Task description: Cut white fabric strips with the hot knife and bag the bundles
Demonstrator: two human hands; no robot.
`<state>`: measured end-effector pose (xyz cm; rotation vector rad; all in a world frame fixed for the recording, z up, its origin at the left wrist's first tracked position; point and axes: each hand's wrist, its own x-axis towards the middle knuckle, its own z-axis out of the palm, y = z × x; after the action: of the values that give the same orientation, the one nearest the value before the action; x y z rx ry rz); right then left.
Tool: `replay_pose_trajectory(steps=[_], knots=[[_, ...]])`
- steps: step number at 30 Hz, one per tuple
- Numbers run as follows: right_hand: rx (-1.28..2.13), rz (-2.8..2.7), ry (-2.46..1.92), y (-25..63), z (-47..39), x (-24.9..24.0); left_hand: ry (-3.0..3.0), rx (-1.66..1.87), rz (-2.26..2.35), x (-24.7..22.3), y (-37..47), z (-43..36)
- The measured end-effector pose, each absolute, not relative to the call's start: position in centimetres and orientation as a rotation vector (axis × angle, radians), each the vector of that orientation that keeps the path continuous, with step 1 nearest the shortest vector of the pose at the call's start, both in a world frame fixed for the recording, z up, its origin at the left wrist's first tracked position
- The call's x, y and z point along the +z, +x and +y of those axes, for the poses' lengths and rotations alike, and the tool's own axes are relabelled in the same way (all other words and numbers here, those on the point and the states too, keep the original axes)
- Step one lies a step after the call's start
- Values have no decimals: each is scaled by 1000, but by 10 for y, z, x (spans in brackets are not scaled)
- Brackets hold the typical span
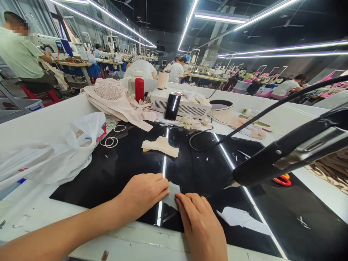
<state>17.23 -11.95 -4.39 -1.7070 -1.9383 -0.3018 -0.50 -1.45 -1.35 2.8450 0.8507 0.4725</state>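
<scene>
My left hand point(148, 189), fingers curled together, holds the left edge of a small pale grey piece of thin material point(172, 194). The thumb and fingers of my right hand point(202, 221) close on the right edge of the same piece. It lies low over a glossy black sheet point(122, 170); part of it is hidden under my fingers. Beyond my hands a cream fabric piece point(161, 145) lies on the black sheet. To the right, a thick black tool point(272, 165) with a pointed tip and a cable reaches in over the sheet, apart from my hands.
White paper scraps point(243, 219) and red-orange handled scissors point(284, 180) lie on the right. A plastic bag point(67, 152) stands left. At the back are beige bras point(108, 94), a phone point(172, 107), a white box point(190, 108) and a red bottle point(139, 89). People work at sewing machines beyond.
</scene>
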Motion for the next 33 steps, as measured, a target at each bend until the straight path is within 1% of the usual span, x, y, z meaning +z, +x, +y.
replay_pose_trajectory(steps=[9,13,17,21,30,33], knots=[[-339,-1909,-1704,168,-118,-39,2923,477,865,-12,-5,-15],[-331,-1895,-1722,166,-119,-39,3070,529,839,-11,-4,-14],[-364,-1871,-1711,165,-119,-38,3059,657,696,-12,-3,-20],[-340,-1888,-1716,165,-120,-38,2979,664,473,-15,1,-26],[-366,-1898,-1685,165,-118,-40,2965,718,434,-17,4,-26],[-368,-1883,-1679,165,-119,-40,2988,804,422,-22,3,-26]])
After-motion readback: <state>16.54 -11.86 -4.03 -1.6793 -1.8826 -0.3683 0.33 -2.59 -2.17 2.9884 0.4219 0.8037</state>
